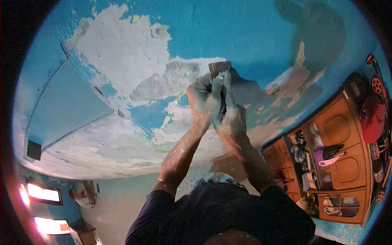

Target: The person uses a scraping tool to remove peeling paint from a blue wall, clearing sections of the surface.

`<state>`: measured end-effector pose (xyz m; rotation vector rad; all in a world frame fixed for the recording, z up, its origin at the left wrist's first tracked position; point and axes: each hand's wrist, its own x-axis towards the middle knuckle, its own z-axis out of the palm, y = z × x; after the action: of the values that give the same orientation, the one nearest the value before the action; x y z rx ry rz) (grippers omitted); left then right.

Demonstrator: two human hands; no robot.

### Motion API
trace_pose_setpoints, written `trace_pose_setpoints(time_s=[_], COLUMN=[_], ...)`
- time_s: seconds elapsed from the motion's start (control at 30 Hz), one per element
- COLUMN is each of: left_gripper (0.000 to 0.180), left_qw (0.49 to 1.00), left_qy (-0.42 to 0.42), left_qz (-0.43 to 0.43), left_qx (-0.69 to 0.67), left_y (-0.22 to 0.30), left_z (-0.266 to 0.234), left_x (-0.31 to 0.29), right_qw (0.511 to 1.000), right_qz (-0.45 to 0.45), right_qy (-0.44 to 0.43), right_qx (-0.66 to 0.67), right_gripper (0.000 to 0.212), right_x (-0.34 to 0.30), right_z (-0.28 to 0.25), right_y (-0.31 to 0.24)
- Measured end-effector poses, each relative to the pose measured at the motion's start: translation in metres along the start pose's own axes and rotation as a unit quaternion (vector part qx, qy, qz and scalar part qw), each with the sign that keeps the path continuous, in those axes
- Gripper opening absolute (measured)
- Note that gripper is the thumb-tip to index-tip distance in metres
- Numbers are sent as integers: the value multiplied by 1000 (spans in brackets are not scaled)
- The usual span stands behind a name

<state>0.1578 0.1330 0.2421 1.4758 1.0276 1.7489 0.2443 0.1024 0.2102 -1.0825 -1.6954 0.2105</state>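
Both my hands are raised together against a blue painted wall (245,32) with flaking paint. My left hand (205,98) and my right hand (232,104) are closed round a scraper (219,66). Its wide, dull blade shows above my fingertips, at or close against the wall. The handle is mostly hidden inside my grip. Pale dust coats my fingers and forearms. To the left of the blade spreads a large whitish bare patch (122,49) with ragged paint edges. A greyer patch (171,79) lies just beside the scraper, and scraped spots also show on the right.
A wooden cabinet (353,159) with crowded open shelves stands at the right. Beyond it are a red cloth item (372,118) and an orange wheel (376,85). A flat blue panel (67,108) is set in the wall at left. Bright windows (44,193) show at lower left.
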Motion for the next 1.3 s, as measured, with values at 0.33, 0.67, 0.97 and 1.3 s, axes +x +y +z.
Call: trace_pose_setpoints(time_s=[0.33, 0.67, 0.97, 1.3], left_gripper=[22, 20, 29, 18], left_qw=[999, 993, 999, 994], left_qy=[2, -12, 0, -54], left_qz=[-6, 21, -12, -10], left_qx=[40, 111, 43, 90], left_y=[-20, -26, -29, -6], left_z=[-7, -14, -7, 7], left_x=[-10, -13, -14, -7], right_qw=[999, 999, 996, 996], right_qz=[37, 20, 78, 85], right_qy=[2, 35, -25, -15], right_qx=[5, 33, 39, 5], right_gripper=[72, 70, 72, 73], right_x=[-30, -22, -22, -13], right_z=[20, 17, 6, -6], right_y=[6, -1, -5, 6])
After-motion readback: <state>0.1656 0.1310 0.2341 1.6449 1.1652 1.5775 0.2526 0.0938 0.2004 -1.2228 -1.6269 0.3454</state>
